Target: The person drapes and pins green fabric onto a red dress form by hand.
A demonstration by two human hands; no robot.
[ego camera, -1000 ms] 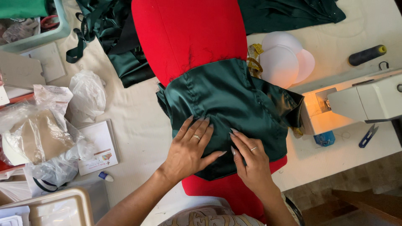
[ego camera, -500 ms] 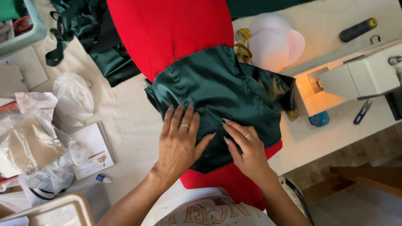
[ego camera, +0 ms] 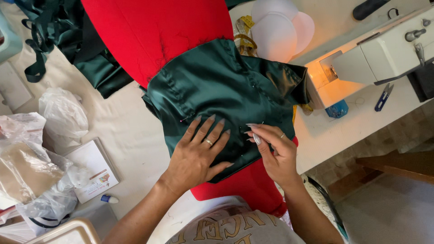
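Hands come first, nearest the camera. The left hand (ego camera: 199, 151) lies flat, fingers spread wide, palm down on the green satin (ego camera: 217, 90), gripping nothing, only pressing the cloth. The right hand (ego camera: 273, 151) is half curled, thumb and forefinger pinched at the tips on something thin and pale that looks like a pin; it is too small to be sure. Its fingertips touch the satin just right of the left hand's fingertips.

The satin lies directly ahead of both hands, draped over the red form (ego camera: 153, 31), which runs away from the person up the picture. The satin's long axis runs across that, left to right, with seam lines slanting toward the top. The left hand covers more of the cloth; the right hand's pinch sits nearer the fold at the middle.

Beyond the satin, a yellow tape (ego camera: 246, 34) and pale round cups (ego camera: 275, 29) lie on the table (ego camera: 131, 131). To the right stands a white sewing machine (ego camera: 384, 49) with its lamp lit, small snips (ego camera: 383, 97) just below it. To the left are plastic bags (ego camera: 63, 117) and a booklet (ego camera: 92, 169).

Against half a second ago, the right hand has gone from lying flat and open to a pinch, and has drawn slightly to the right. The left hand remains flat in much the same spot. The view has shifted a little.
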